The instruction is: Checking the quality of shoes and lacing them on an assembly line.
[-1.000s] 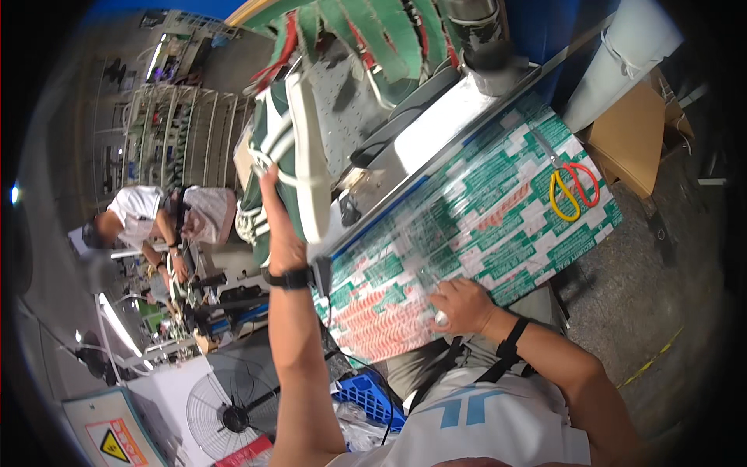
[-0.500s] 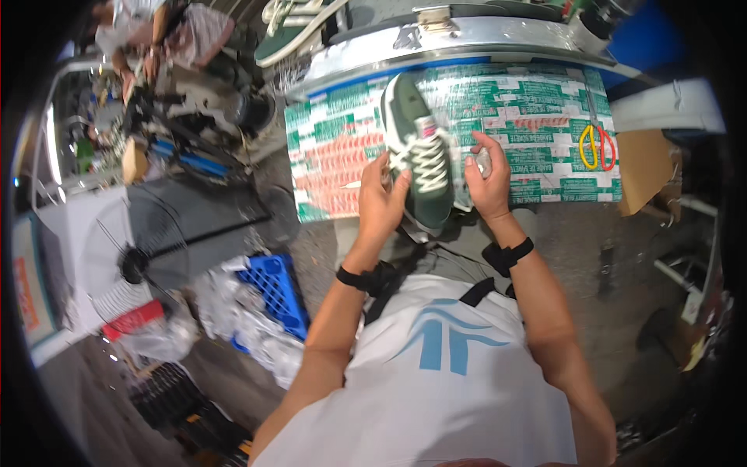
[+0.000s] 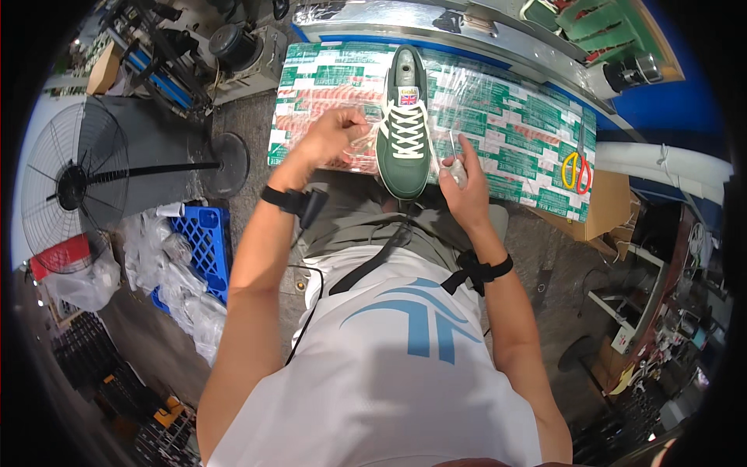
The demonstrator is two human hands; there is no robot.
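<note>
A dark green sneaker point(image 3: 403, 170) with white laces and a white side stripe lies on the table, toe toward me. Beside its left side is my left hand point(image 3: 331, 138), fingers curled into a pinch; what they hold, if anything, is too small to make out. Close to the shoe's right side, my right hand point(image 3: 469, 193) is closed round a small tool point(image 3: 457, 173) with a whitish grip and a thin metal tip pointing away from me. The white laces point(image 3: 407, 132) cross over the tongue.
Green, white and red printed tape under clear film covers the table point(image 3: 498, 109). Scissors point(image 3: 576, 170) with yellow and red handles lie at its right. A metal rail point(image 3: 389, 17) runs behind. A fan point(image 3: 71, 187) and blue crate point(image 3: 204, 241) stand left, a cardboard box point(image 3: 599, 210) right.
My left hand has let go of the sneaker and moved left. The sneaker now lies straighter on the table. My right hand keeps the tool beside it, and the view has shifted.
</note>
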